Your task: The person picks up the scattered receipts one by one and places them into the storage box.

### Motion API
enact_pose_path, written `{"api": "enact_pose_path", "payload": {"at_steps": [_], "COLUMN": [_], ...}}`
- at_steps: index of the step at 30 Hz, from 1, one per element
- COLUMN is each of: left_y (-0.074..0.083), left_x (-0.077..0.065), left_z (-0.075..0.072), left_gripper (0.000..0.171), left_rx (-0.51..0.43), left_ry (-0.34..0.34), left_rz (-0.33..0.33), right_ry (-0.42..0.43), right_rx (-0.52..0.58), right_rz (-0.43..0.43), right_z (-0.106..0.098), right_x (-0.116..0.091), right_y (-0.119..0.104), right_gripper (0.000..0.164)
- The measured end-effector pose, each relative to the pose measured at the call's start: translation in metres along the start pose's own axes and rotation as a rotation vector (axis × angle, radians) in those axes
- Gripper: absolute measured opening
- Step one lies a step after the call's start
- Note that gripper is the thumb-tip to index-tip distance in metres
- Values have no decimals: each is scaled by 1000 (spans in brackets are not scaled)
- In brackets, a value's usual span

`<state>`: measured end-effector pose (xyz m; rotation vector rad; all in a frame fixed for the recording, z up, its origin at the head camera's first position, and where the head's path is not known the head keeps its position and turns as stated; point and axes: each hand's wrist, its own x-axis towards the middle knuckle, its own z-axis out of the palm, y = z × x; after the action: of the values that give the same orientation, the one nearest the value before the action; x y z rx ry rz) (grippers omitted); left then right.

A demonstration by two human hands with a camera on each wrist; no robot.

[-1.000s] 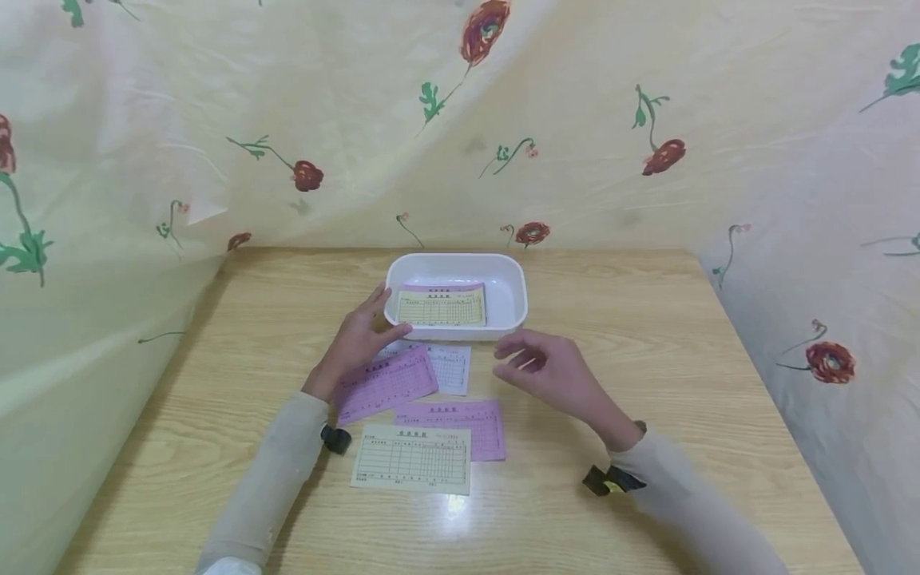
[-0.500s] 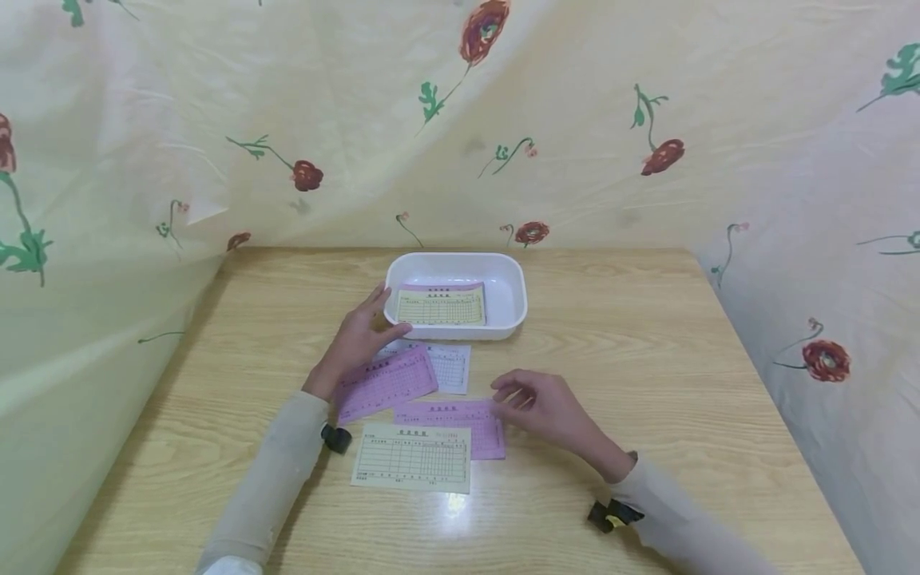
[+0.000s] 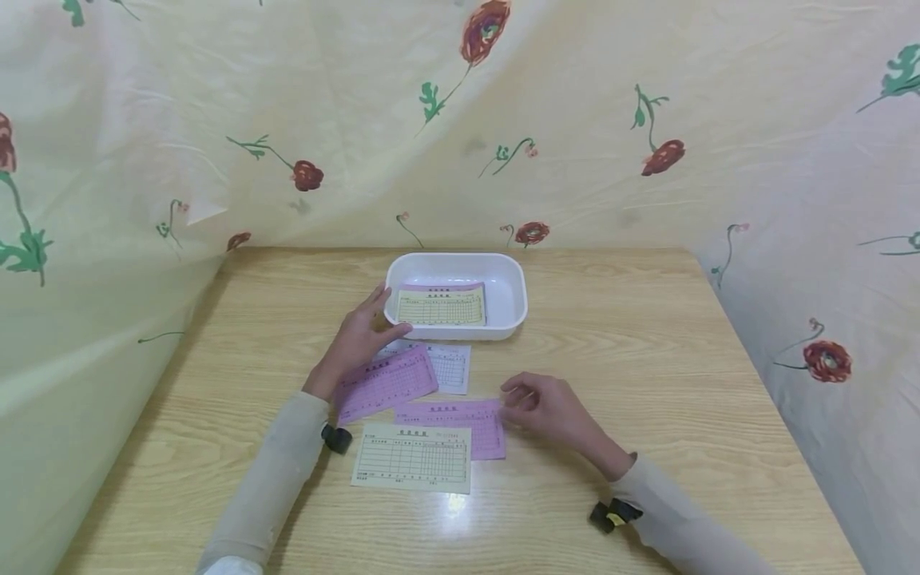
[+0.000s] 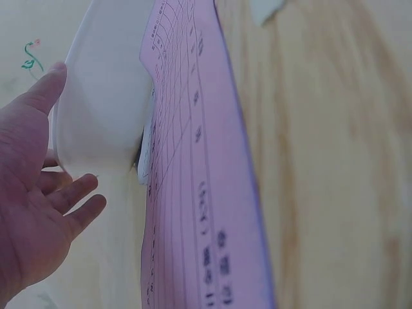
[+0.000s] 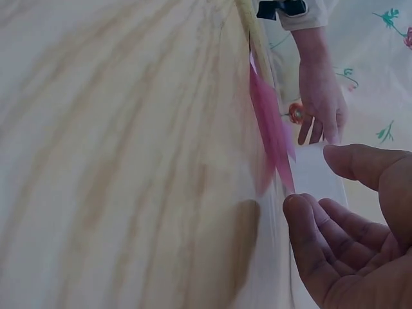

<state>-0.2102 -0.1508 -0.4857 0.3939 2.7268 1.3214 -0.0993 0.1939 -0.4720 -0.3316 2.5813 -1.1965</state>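
My left hand (image 3: 359, 335) rests against the left end of a white plastic tray (image 3: 514, 299), thumb at its front rim and fingers along its side. Inside the tray lie printed form slips, a yellow one (image 3: 441, 307) on top and a pink edge behind it. My right hand (image 3: 542, 407) is over the right end of a pink slip (image 3: 481, 439). In the right wrist view its thumb and loosely bent fingers (image 5: 302, 225) stand apart with nothing pinched; a fingertip is close to a pink slip's edge. A yellow slip (image 3: 413, 459) partly covers that pink slip.
Between the left wrist and the tray, another pink slip (image 3: 388, 385) lies slanted over a white slip (image 3: 453, 371). All rest on a wood-grain table (image 3: 611, 319). Flower-print cloth (image 3: 575, 120) hangs behind and at both sides.
My right hand has moved from beside the tray's front right corner towards me, down to the pink slip's right end. My left hand and the tray have stayed put.
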Motion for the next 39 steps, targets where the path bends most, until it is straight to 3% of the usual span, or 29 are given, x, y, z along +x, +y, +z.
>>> {"api": "enact_pose_path", "payload": {"at_steps": [20, 39], "left_y": [-2, 0], "left_x": [1, 1], "left_z": [0, 0], "left_gripper": [97, 99], "left_rx": [4, -1], "left_ry": [7, -1], "left_rz": [-2, -21], "right_ry": [-67, -36], "right_rx": [2, -21], "right_rz": [63, -44], "right_z": [9, 8], "right_x": [7, 7], "right_y": [-5, 2], "right_gripper": [44, 24]}}
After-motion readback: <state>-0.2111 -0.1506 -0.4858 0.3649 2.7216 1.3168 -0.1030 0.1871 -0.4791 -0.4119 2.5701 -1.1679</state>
